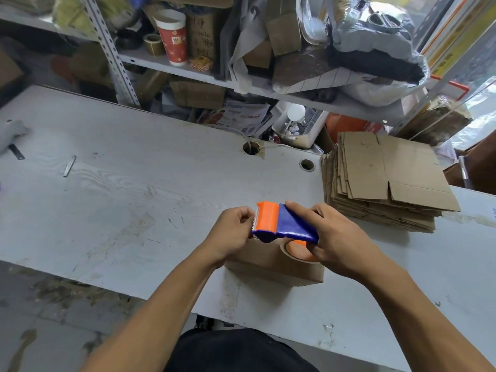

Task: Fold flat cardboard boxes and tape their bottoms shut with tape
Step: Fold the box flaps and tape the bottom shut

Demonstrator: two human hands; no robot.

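Now one folded box [273,267] sits at the counter's [134,200] near edge, right hand [338,242] gripping the tape dispenser [284,224], left hand [233,232] pinching its tape end, and many flat boxes [386,181] wait.

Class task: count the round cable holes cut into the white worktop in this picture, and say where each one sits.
2. One hole is at the table's far edge with a tube running into it; the other hole is just left of the flat cardboard stack. The stack could hide more.
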